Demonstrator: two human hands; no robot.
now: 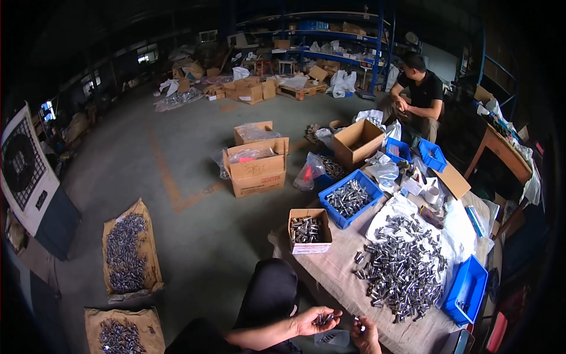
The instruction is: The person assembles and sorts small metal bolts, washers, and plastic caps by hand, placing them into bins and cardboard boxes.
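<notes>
Low in the head view, my left hand (317, 321) is turned palm up, its fingers curled round a few small metal fasteners (323, 319). Just to its right, my right hand (367, 336) pinches one short shiny fastener (361, 328) between thumb and fingers. The two hands are close but apart. Beneath and between them is a clear plastic container (333, 338) with some dark pieces in it. A wide heap of loose cylindrical metal fasteners (407, 271) lies on the cloth-covered table (339, 277), beyond my right hand.
A small carton (311, 248) and a blue bin (377, 194), both with fasteners, stand at the table's far side. Another blue bin (454, 295) sits right. More fasteners lie on cardboard (154, 259) on the floor at left. A person (421, 91) sits beyond the table.
</notes>
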